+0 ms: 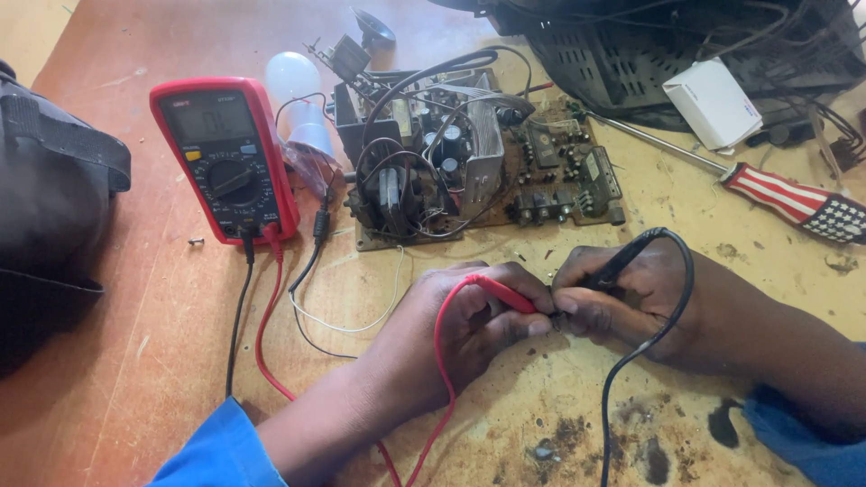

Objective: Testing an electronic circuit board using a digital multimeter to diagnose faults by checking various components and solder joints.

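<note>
- A dark bag [50,207] lies at the far left of the wooden worktop [135,361].
- A red-cased multimeter [225,158] rests flat beside it, dial at centre, with red and black leads plugged into its lower edge.
- A white bulb [296,90] lies just behind a bare circuit board [478,153] crowded with coils, capacitors and wires.
- The left hand [469,320] has its grip clamped on the red probe [505,295], tip pointing right.
- The right hand [631,298] has its grip clamped on the black probe [618,268]; both tips meet at a small part between the fingertips, too small to make out.
- A screwdriver [794,203] with a striped, starred handle lies at the far right.
</note>
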